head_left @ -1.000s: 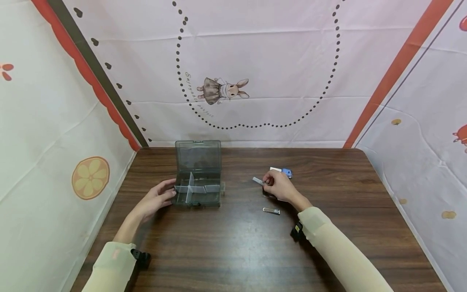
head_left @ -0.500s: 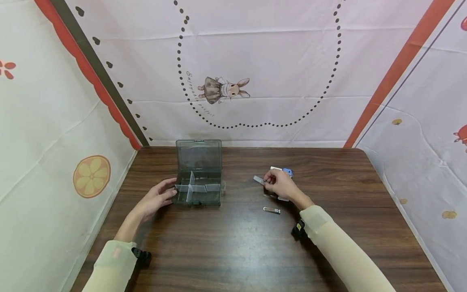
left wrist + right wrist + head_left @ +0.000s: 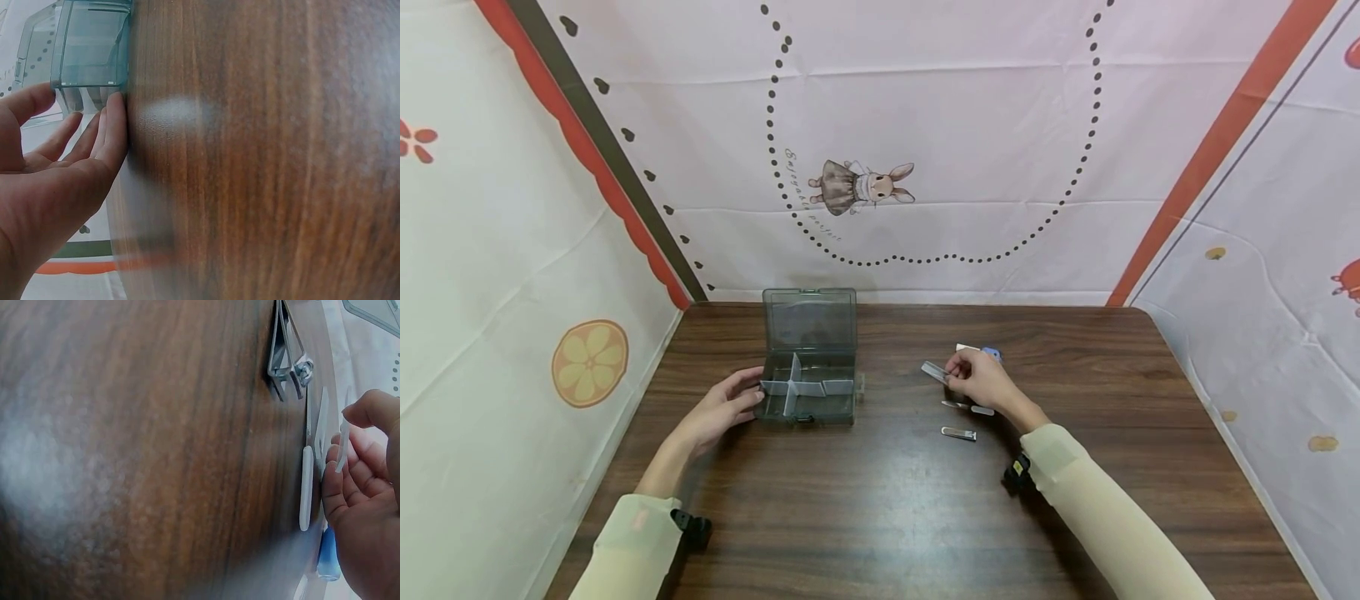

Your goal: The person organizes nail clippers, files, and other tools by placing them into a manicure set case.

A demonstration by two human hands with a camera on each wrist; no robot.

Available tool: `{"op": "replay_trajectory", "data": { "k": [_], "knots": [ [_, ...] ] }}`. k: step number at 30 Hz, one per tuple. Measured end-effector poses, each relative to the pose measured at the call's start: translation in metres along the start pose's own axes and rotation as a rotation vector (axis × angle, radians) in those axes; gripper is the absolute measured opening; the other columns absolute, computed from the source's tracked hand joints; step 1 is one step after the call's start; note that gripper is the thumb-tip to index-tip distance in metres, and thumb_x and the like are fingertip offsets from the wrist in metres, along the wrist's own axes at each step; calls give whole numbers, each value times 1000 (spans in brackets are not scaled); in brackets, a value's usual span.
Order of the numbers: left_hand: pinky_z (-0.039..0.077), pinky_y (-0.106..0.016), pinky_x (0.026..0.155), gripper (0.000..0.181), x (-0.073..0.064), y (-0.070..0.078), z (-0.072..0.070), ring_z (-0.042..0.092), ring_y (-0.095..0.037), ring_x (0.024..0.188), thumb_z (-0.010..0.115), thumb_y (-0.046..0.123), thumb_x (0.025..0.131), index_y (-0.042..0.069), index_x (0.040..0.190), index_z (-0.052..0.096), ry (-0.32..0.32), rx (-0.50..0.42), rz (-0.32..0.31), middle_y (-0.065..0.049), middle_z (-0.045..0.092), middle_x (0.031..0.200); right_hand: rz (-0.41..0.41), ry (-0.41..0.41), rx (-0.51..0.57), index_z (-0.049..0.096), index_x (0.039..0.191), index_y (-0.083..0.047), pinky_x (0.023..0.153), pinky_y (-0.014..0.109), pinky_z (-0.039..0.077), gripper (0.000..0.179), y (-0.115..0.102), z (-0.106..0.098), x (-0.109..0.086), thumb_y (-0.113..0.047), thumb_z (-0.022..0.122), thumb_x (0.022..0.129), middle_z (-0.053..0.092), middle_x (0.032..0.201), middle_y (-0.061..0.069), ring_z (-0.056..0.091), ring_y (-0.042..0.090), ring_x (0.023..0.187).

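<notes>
A translucent grey-green plastic box [image 3: 812,407] stands on the left part of the table with its lid [image 3: 811,320] raised. Pale dividers [image 3: 807,388] cross its inside. My left hand [image 3: 721,410] rests at the box's left wall, fingers fairly straight, with fingertips at the wall in the left wrist view. Between thumb and fingers, my right hand [image 3: 983,381] pinches a thin translucent plastic strip [image 3: 934,372] that looks like the dividers. Below that hand lies a slim metal tool with a white handle [image 3: 982,410]. Nearer the front is a nail clipper [image 3: 958,433].
Behind the right hand, a blue object [image 3: 992,353] and a white piece [image 3: 967,347] lie partly hidden. The dark wood table [image 3: 880,508] meets printed cloth walls [image 3: 970,150] at its back and sides.
The right hand has shifted slightly right with the strip, uncovering more of the white-handled tool. The left hand and box look the same.
</notes>
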State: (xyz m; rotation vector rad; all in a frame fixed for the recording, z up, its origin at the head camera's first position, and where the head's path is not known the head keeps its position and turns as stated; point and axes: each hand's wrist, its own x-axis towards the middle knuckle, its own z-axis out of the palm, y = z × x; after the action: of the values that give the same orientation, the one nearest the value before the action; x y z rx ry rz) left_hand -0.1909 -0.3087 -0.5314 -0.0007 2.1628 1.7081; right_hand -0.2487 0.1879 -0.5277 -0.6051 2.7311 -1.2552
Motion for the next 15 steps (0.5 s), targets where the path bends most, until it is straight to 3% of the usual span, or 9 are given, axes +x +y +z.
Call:
{"op": "replay_trajectory", "data": {
  "k": [7, 15],
  "knots": [
    [40, -60, 117, 66, 2, 0, -1, 26, -39, 156, 58, 25, 112, 11, 168, 27, -10, -2, -4, -21, 26, 170, 9, -1, 8, 72, 95, -3, 70, 27, 51, 7, -2, -1, -2, -1, 74, 89, 67, 83, 2, 61, 14, 77],
    [43, -60, 115, 66, 1, -3, -3, 27, -42, 156, 60, 24, 111, 11, 167, 28, -14, 1, 35, -21, 26, 171, 0, -24, 31, 72, 96, -3, 69, 28, 52, 6, -9, -1, -1, -2, 74, 92, 68, 84, 3, 61, 15, 77]
  ]
}}
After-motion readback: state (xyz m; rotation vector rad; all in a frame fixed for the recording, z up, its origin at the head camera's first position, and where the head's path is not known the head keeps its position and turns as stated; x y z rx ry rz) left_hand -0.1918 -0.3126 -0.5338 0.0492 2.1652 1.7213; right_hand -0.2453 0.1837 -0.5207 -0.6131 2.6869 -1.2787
